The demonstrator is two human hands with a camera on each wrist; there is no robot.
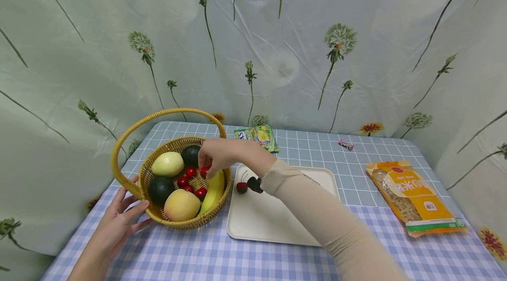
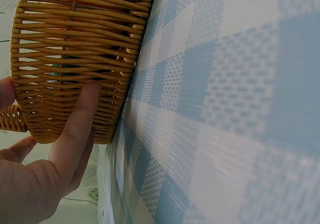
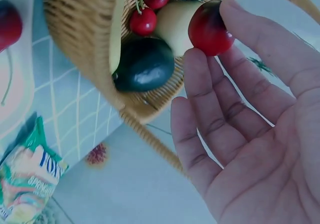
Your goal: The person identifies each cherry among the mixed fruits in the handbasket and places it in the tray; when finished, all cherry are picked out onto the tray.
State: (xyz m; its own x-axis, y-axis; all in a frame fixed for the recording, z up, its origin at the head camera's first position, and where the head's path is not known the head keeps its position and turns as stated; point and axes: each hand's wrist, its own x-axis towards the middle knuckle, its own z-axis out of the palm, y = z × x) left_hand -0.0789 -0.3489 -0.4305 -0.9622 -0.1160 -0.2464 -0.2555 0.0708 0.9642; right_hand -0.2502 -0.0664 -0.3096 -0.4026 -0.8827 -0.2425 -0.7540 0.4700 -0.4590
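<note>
My right hand [image 1: 218, 156] reaches over the wicker basket [image 1: 190, 225] and pinches a dark red cherry [image 3: 211, 29] between thumb and fingertips. Several more cherries [image 1: 200, 193] lie in the basket, some with green stems. Around them are a banana [image 1: 214, 191], a peach [image 1: 182, 205], a pale yellow-green fruit [image 1: 168, 164] and two dark green fruits [image 1: 161, 191]. At the basket's left side my left hand [image 1: 119, 217] holds it, thumb and fingers either side of the handle's base. In the left wrist view one finger [image 2: 75, 129] presses on the woven wall.
The basket's tall arched handle [image 1: 174, 113] rises above the fruit. Right of the basket, a cherry [image 1: 241, 187] lies on a white tray [image 1: 273, 228], partly under my right arm. Snack packets [image 1: 266, 138] lie behind, a small pink wrapper [image 1: 346, 145] farther right, and an orange bag [image 1: 413, 197] at far right.
</note>
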